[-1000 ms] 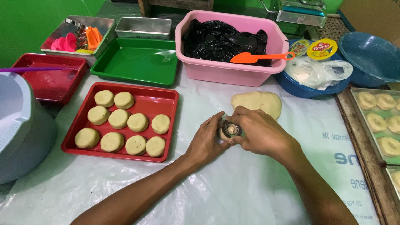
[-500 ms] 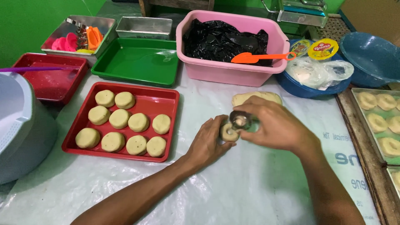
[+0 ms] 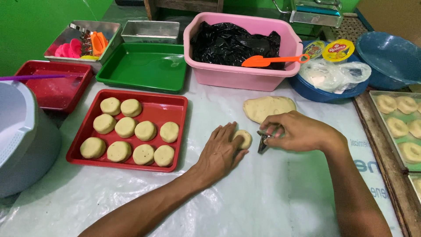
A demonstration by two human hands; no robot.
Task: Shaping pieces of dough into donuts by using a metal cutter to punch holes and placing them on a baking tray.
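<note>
My left hand [image 3: 221, 151] lies flat on the plastic-covered table, fingertips touching a small round dough piece [image 3: 244, 139]. My right hand [image 3: 296, 131] is closed around a small metal ring cutter [image 3: 263, 141], lifted just to the right of that piece. A flattened slab of dough [image 3: 267, 108] rests behind both hands. To the left, a red tray [image 3: 177, 131] carries several round dough pieces [image 3: 126, 127] in rows.
Behind stand a green tray [image 3: 142, 68], a pink tub [image 3: 239, 74] with a black bag and an orange spatula [image 3: 269, 60], a second red tray [image 3: 57, 87], a metal tin of cutters [image 3: 83, 41], blue bowls [image 3: 386, 55]. A pale container [image 3: 22, 136] sits left; ring-shaped dough trays [image 3: 397, 125] right.
The hands came apart: my right hand lifted the cutter off to the right, and the round dough piece now lies on the table under my left fingertips.
</note>
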